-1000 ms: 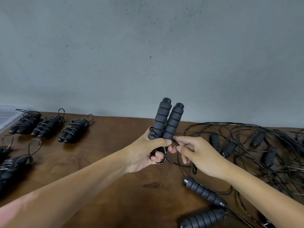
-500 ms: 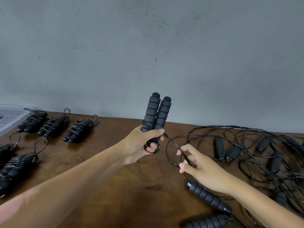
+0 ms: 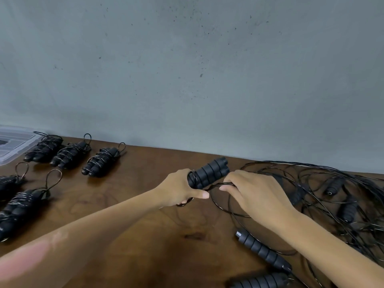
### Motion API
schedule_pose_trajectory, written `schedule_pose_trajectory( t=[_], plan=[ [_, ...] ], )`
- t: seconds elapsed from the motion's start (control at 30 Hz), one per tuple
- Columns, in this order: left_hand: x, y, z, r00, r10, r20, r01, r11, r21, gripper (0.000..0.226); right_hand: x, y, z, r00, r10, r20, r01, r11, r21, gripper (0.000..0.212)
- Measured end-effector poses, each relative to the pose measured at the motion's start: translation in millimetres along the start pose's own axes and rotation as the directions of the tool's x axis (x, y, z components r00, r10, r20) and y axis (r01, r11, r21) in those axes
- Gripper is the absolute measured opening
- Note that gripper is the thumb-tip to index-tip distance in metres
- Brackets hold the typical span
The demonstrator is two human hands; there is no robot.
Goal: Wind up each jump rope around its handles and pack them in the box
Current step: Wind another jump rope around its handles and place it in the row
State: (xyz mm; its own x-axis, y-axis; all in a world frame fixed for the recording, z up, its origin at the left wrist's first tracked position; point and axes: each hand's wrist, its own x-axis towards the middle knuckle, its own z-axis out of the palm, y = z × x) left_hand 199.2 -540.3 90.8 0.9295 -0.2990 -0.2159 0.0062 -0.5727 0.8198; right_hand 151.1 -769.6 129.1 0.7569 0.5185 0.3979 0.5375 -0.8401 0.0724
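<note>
1. The left hand [image 3: 180,189] gripped a pair of black foam handles [image 3: 209,173] at their near end, fingers curled round them and thumb extended to the right. The handles lay side by side, tilted up and to the right above the table [image 3: 133,204].
2. The right hand [image 3: 255,194] sat just right of the handles, fingers curled down over the thin black rope [image 3: 220,185]; it appeared to pinch the rope, though the fingertips were hidden behind the hand.
3. A few turns of rope circled the handles beside the left hand. The remainder ran down in a loose loop to the table.
4. Two loose handles [image 3: 262,251] lay on the table below the right forearm.
5. A tangle of unwound ropes [image 3: 332,196] covered the table's right side, with more handles among them.
6. Five wound ropes [image 3: 100,161] lay on the left side of the table, each with a small loop protruding.
7. A clear plastic box [image 3: 12,142] stood at the far left edge, just beside the farthest wound rope.
</note>
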Motion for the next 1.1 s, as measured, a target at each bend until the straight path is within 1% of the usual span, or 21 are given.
schedule_pose_trajectory(
  t=[0.07, 0.13, 0.2, 0.27, 0.33, 0.4, 0.5, 0.53, 0.6, 0.63, 0.7, 0.8, 0.87, 0.93, 0.97, 1.0, 1.03, 1.07, 1.1],
  plan=[
    [0.3, 1.5, 5.0, 1.000, 0.008, -0.003, -0.007, 0.987, 0.163, 0.044, 4.8, 1.9, -0.5, 0.990, -0.097, -0.100, 0.086, 0.990, -0.110, 0.040],
    [-0.6, 4.1, 9.8, 1.000, 0.009, -0.006, -0.007, 0.958, 0.285, 0.044, 9.2, 2.7, -2.1, 0.973, -0.177, -0.150, 0.153, 0.976, -0.158, 0.033],
    [-2.2, 8.5, 14.7, 1.000, 0.018, 0.005, -0.018, 0.933, 0.360, 0.044, 14.1, 4.5, -5.5, 0.958, -0.223, -0.180, 0.192, 0.966, -0.173, 0.031],
    [-5.0, 12.6, 17.9, 0.999, 0.043, 0.010, -0.043, 0.916, 0.398, 0.043, 18.9, 7.4, -9.5, 0.959, -0.219, -0.182, 0.190, 0.968, -0.164, 0.031],
    [-8.6, 17.6, 17.4, 0.996, 0.084, 0.001, -0.076, 0.899, 0.432, 0.044, 23.9, 12.4, -12.0, 0.970, -0.192, -0.148, 0.182, 0.980, -0.079, 0.025],
    [-11.2, 22.0, 13.5, 0.993, 0.118, 0.006, -0.108, 0.884, 0.456, 0.045, 28.6, 19.2, -13.3, 0.982, -0.162, -0.098, 0.168, 0.984, 0.054, 0.017],
    [-13.3, 26.5, 6.9, 0.985, 0.161, 0.056, -0.169, 0.877, 0.450, 0.044, 37.7, 31.3, -16.6, 0.983, -0.172, -0.062, 0.181, 0.963, 0.201, 0.009],
    [-14.0, 26.8, 5.5, 0.982, 0.174, 0.077, -0.190, 0.877, 0.441, 0.044, 41.1, 35.0, -17.9, 0.986, -0.161, -0.043, 0.166, 0.954, 0.251, 0.005],
    [-16.5, 27.0, 4.0, 0.973, 0.202, 0.115, -0.232, 0.873, 0.428, 0.044, 46.8, 39.8, -21.2, 0.996, -0.085, 0.026, 0.069, 0.928, 0.365, 0.007],
    [-18.3, 27.1, 4.4, 0.967, 0.216, 0.134, -0.253, 0.875, 0.414, 0.043, 48.7, 42.3, -22.2, 0.997, -0.035, 0.072, 0.001, 0.902, 0.432, 0.008],
    [-20.4, 26.5, 5.2, 0.956, 0.251, 0.155, -0.291, 0.891, 0.349, 0.043, 51.4, 46.6, -24.6, 0.986, 0.045, 0.163, -0.131, 0.815, 0.565, 0.007],
    [-22.2, 25.6, 5.1, 0.936, 0.310, 0.166, -0.342, 0.912, 0.226, 0.037, 51.7, 51.5, -23.5, 0.949, 0.090, 0.302, -0.281, 0.677, 0.680, 0.008],
    [-24.4, 27.2, 5.8, 0.927, 0.333, 0.172, -0.357, 0.925, 0.134, 0.035, 50.4, 53.5, -17.9, 0.930, 0.101, 0.354, -0.338, 0.619, 0.709, 0.010],
    [-25.2, 27.7, 7.9, 0.928, 0.335, 0.161, -0.340, 0.940, 0.006, 0.030, 47.8, 52.8, -11.9, 0.925, 0.095, 0.368, -0.357, 0.551, 0.755, 0.012],
    [-25.4, 28.0, 8.9, 0.930, 0.332, 0.158, -0.324, 0.943, -0.073, 0.028, 45.1, 51.1, -10.7, 0.920, 0.092, 0.380, -0.369, 0.528, 0.765, 0.018],
    [-24.6, 26.8, 9.5, 0.931, 0.332, 0.153, -0.311, 0.939, -0.147, 0.027, 41.1, 50.0, -7.8, 0.911, 0.095, 0.400, -0.389, 0.516, 0.763, 0.031],
    [-24.5, 26.2, 9.8, 0.931, 0.334, 0.147, -0.302, 0.931, -0.204, 0.026, 36.0, 50.8, -3.1, 0.911, 0.106, 0.399, -0.388, 0.552, 0.738, 0.043],
    [-24.7, 25.5, 9.9, 0.931, 0.337, 0.142, -0.297, 0.923, -0.245, 0.025, 30.8, 48.8, 0.7, 0.917, 0.137, 0.375, -0.377, 0.605, 0.701, 0.049],
    [-25.7, 25.7, 10.0, 0.932, 0.335, 0.136, -0.288, 0.915, -0.282, 0.023, 26.5, 47.4, 6.1, 0.923, 0.166, 0.347, -0.365, 0.663, 0.654, 0.047]
  ],
)
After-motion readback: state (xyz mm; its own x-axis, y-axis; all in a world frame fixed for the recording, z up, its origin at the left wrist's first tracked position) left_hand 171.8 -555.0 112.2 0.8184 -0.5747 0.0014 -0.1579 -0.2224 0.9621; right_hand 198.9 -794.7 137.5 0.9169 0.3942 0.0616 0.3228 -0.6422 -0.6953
